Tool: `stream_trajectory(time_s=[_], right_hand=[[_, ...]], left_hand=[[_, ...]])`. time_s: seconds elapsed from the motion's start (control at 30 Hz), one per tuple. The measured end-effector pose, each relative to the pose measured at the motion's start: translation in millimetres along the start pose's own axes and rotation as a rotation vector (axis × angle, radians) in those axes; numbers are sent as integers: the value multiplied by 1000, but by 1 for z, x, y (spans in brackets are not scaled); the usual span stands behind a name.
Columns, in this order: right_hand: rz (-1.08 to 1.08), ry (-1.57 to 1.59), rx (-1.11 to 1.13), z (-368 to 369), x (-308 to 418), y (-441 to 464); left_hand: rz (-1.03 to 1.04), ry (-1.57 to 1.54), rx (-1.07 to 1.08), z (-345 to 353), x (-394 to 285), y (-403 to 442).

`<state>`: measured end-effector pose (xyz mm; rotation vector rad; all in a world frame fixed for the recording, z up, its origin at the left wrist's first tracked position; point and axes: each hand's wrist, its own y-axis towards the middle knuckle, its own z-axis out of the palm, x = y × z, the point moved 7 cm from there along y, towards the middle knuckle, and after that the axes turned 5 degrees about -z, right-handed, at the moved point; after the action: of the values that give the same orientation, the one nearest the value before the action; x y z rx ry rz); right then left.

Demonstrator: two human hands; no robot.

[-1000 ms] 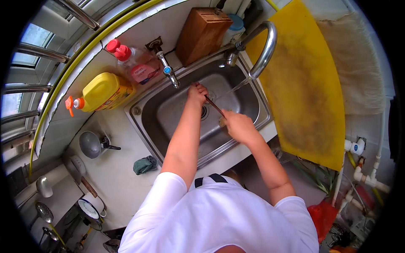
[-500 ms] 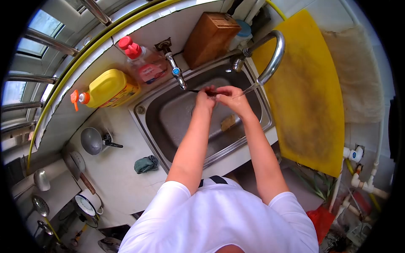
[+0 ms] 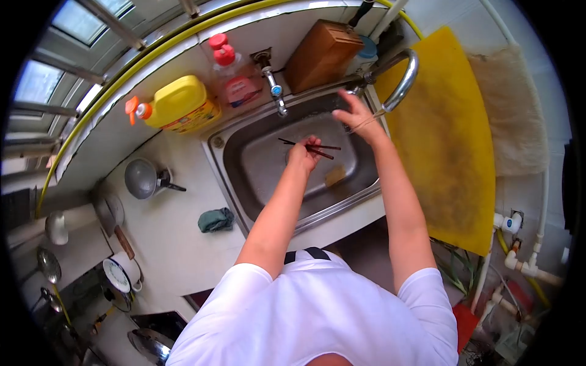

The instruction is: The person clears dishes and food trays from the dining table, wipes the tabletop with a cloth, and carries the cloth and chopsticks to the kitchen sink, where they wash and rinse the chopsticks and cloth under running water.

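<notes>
My left hand is closed around several dark brown chopsticks, held over the basin of the steel sink. Their ends stick out on both sides of the fingers. My right hand is raised by the curved tap, thumb and fingers apart, with nothing in it. A thin stream of water from the spout runs onto that hand near the wrist. The base of the tap is partly hidden behind the fingers. A yellowish-brown sponge-like piece lies on the sink floor.
Behind the sink stand a second small tap, a pink soap bottle, a yellow detergent jug and a wooden block. A green cloth and a small pan rest on the left counter. A yellow board leans at right.
My right hand has left the chopsticks and moved up and right towards the tap, its fingers opening. My left hand keeps the chopsticks, now slightly lower in the sink. The view has shifted a little.
</notes>
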<state>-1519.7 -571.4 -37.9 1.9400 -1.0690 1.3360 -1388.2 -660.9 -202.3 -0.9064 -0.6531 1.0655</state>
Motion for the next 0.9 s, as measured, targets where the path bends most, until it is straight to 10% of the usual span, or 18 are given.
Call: stream_trajectory(time_s=[0.2,0.3,0.43,0.47,0.9], right_hand=[[275,370,-183,-18,9,-8],[177,-289,62,7,27,-29],[369,-197,551,106,33,-109],[526,112,433,121,25,-130],[227,-458,199,125,158,-197]], left_hand=[[85,103,22,-22,1,-54],[191,97,57,-22,0,-79],[332,156,115,-26,1,-85],[337,149,116,-28,-1,-93],[583,93,-71,-90,-114,-109]])
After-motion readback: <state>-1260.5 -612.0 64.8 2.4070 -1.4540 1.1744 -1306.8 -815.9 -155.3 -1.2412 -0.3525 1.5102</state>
